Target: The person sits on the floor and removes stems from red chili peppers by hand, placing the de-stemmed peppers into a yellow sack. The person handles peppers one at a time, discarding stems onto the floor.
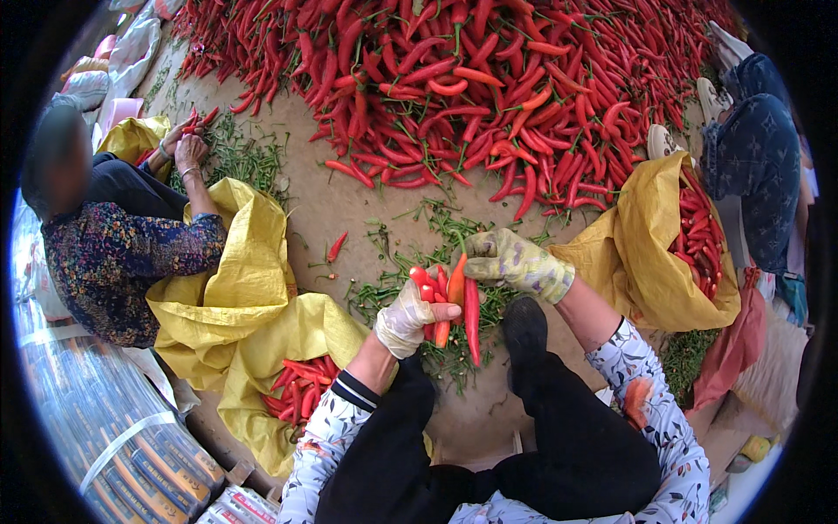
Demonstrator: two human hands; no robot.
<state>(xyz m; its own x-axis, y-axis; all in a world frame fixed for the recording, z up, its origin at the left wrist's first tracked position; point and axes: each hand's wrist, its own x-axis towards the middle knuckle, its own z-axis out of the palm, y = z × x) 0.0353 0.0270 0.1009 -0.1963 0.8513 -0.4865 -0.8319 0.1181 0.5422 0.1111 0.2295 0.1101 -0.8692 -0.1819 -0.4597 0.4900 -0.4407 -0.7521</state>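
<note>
My left hand, in a thin pale glove with bare fingertips, holds a bunch of red chili peppers between my knees. My right hand, in a patterned fabric glove, pinches at the green stem end of an orange-red chili pepper. A long red chili pepper hangs beside it, its top close to my right fingers; which hand holds it I cannot tell. Green stems lie scattered on the floor beneath. Left of my left arm, a yellow woven sack stands open with red peppers inside.
A large heap of red chili peppers spreads ahead. On the left a person handles peppers beside another yellow sack. At right, a filled yellow sack stands near another person's legs. Plastic-wrapped bundles lie at lower left.
</note>
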